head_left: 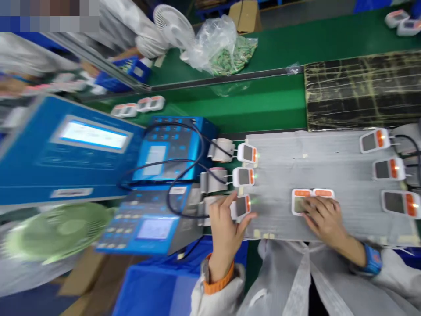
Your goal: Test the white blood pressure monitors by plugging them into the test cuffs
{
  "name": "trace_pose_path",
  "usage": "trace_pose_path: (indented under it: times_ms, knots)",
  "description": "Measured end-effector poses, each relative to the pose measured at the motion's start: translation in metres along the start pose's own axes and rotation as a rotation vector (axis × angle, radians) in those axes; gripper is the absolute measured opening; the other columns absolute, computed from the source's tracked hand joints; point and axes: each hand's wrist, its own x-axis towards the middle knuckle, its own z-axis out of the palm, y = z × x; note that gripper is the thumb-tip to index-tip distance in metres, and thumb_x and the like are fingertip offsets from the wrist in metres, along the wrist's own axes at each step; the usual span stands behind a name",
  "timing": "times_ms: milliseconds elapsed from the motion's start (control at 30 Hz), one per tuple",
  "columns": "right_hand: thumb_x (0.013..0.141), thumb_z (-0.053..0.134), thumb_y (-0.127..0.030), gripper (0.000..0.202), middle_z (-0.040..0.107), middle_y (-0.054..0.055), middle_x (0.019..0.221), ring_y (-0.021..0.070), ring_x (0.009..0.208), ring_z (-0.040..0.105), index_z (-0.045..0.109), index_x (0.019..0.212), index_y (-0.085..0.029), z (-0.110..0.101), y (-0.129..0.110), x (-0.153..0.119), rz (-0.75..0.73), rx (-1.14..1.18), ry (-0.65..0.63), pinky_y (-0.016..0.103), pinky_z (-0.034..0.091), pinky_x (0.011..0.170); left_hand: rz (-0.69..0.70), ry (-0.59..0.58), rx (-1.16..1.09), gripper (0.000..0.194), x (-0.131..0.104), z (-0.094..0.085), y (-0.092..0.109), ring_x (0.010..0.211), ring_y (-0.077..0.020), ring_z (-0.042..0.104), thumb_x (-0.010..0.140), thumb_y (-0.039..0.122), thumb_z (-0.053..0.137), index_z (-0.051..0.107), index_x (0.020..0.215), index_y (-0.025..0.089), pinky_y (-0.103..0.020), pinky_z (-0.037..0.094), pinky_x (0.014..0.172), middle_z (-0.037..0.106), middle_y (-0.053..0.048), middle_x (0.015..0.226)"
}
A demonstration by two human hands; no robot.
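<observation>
At the left edge of the grey mat, my left hand (225, 221) has its thumb and fingers around a small white meter (243, 205) with a grey screen and an orange panel. That meter is the lowest of three in a column, below the middle meter (244, 177) and the upper meter (247, 153). Mid-mat, two white meters lie side by side, the left one (301, 193) and the right one (323, 193), orange panels away from me. My right hand (324, 218) is curled over their near part, hiding most of the right meter; its fingertips are slightly blurred.
Blue instruments (154, 215) with screens and black cables (169, 188) stand left of the grey mat (279, 175). Lit meters (390, 169) line its right side. Behind are a taped black panel (358, 92), a bag of green circuit boards (232, 57) and a white fan (174, 26).
</observation>
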Motion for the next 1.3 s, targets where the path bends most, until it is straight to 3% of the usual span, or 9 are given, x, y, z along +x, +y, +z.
trace_pose_path:
  times_ms: [100, 200, 367, 467, 567, 667, 767, 933, 1300]
  knots:
    - [0.09, 0.069, -0.059, 0.068, 0.048, 0.019, 0.151, 0.0395, 0.138, 0.041, 0.055, 0.144, -0.02, -0.011, 0.02, 0.009, 0.002, -0.235, -0.179, 0.064, 0.027, 0.113, 0.108, 0.072, -0.17, 0.058, 0.029, 0.029, 0.037, 0.101, -0.0276, 0.057, 0.095, 0.061, 0.056, 0.051, 0.138, 0.02, -0.04, 0.046, 0.086, 0.062, -0.012, 0.11]
    - [0.079, 0.07, -0.076, 0.094, 0.037, 0.019, 0.159, 0.0435, 0.142, 0.031, 0.045, 0.153, -0.024, -0.012, 0.031, 0.017, -0.071, -0.311, -0.371, 0.068, 0.024, 0.111, 0.196, 0.108, -0.311, 0.051, 0.07, 0.061, 0.066, 0.103, -0.0267, 0.057, 0.096, 0.058, 0.058, 0.056, 0.131, 0.022, -0.041, 0.046, 0.091, 0.062, -0.011, 0.11]
    - [0.086, 0.073, -0.061, 0.08, 0.048, 0.017, 0.149, 0.0376, 0.127, 0.042, 0.046, 0.152, -0.027, -0.011, 0.033, 0.016, -0.123, -0.344, -0.393, 0.059, 0.033, 0.103, 0.202, 0.147, -0.505, 0.036, 0.127, 0.127, 0.077, 0.102, -0.025, 0.057, 0.098, 0.053, 0.059, 0.064, 0.115, 0.022, -0.042, 0.046, 0.092, 0.065, -0.008, 0.105]
    - [0.087, 0.072, -0.06, 0.077, 0.052, 0.016, 0.146, 0.0361, 0.125, 0.043, 0.047, 0.152, -0.027, -0.014, 0.029, 0.01, -0.163, -0.321, -0.356, 0.057, 0.032, 0.103, 0.104, 0.183, -0.65, 0.028, 0.137, 0.168, 0.072, 0.094, -0.0221, 0.059, 0.1, 0.048, 0.056, 0.066, 0.101, 0.021, -0.038, 0.047, 0.087, 0.065, -0.006, 0.094]
    - [0.089, 0.07, -0.058, 0.073, 0.051, 0.015, 0.148, 0.0344, 0.127, 0.043, 0.047, 0.151, -0.026, -0.014, 0.026, 0.007, -0.164, -0.295, -0.348, 0.059, 0.027, 0.109, -0.093, 0.102, -0.78, 0.019, 0.135, 0.196, 0.067, 0.075, -0.0174, 0.056, 0.097, 0.038, 0.061, 0.064, 0.09, 0.021, -0.031, 0.046, 0.073, 0.06, -0.001, 0.076]
    - [0.09, 0.068, -0.059, 0.072, 0.046, 0.015, 0.153, 0.0343, 0.132, 0.04, 0.048, 0.15, -0.023, -0.013, 0.026, 0.007, -0.149, -0.258, -0.381, 0.06, 0.024, 0.113, -0.333, 0.044, -0.863, 0.016, 0.13, 0.204, 0.064, 0.054, -0.0124, 0.042, 0.086, 0.029, 0.068, 0.056, 0.08, 0.021, -0.025, 0.037, 0.057, 0.042, 0.008, 0.059]
    - [0.091, 0.066, -0.062, 0.073, 0.043, 0.016, 0.156, 0.0345, 0.136, 0.038, 0.048, 0.149, -0.022, -0.014, 0.027, 0.008, -0.131, -0.219, -0.424, 0.061, 0.022, 0.115, -0.487, 0.101, -0.881, 0.034, 0.127, 0.199, 0.064, 0.049, -0.0099, 0.029, 0.081, 0.025, 0.067, 0.037, 0.064, 0.022, -0.024, 0.029, 0.052, 0.028, 0.009, 0.054]
    - [0.09, 0.068, -0.06, 0.073, 0.044, 0.015, 0.155, 0.0344, 0.136, 0.039, 0.047, 0.151, -0.024, -0.013, 0.027, 0.006, -0.104, -0.193, -0.443, 0.061, 0.023, 0.115, -0.502, 0.116, -0.921, 0.053, 0.127, 0.194, 0.065, 0.051, -0.0091, 0.018, 0.083, 0.032, 0.062, 0.018, 0.056, 0.022, -0.025, 0.022, 0.051, 0.017, 0.008, 0.052]
    - [0.092, 0.065, -0.061, 0.072, 0.048, 0.014, 0.153, 0.032, 0.134, 0.041, 0.048, 0.15, -0.023, -0.01, 0.025, 0.007, -0.085, -0.157, -0.389, 0.058, 0.02, 0.116, -0.522, 0.119, -0.973, 0.053, 0.127, 0.197, 0.064, 0.052, -0.0092, 0.017, 0.082, 0.03, 0.063, 0.017, 0.057, 0.022, -0.026, 0.022, 0.051, 0.015, 0.008, 0.055]
